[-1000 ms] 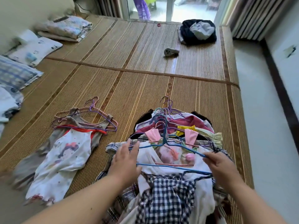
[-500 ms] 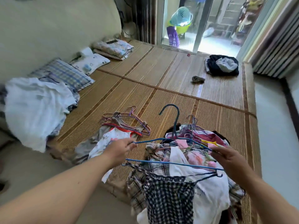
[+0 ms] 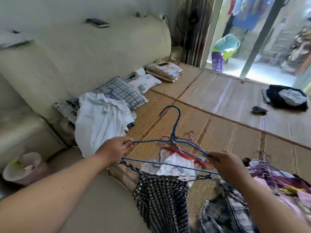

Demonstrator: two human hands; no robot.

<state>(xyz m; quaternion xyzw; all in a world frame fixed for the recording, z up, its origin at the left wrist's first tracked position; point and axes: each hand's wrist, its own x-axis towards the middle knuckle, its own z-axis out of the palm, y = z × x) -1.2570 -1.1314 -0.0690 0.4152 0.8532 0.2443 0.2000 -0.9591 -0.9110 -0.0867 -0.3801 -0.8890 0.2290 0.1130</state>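
We pinched the left tip of the blue wire clothes hanger (image 3: 173,140) between the thumb and curled fingers of our left hand (image 3: 112,150), and our right hand (image 3: 225,163) pinched its right tip the same way. The hanger was in the air above the near edge of the woven straw mat (image 3: 235,140), with its hook pointing away from us. A black-and-white checked garment (image 3: 161,199) hung by thin straps from its lower bar. Under it on the mat lay a white-and-red shirt (image 3: 176,163) beneath a bundle of thin wire hangers. A crumpled white cloth (image 3: 101,121) lay at the mat's left edge.
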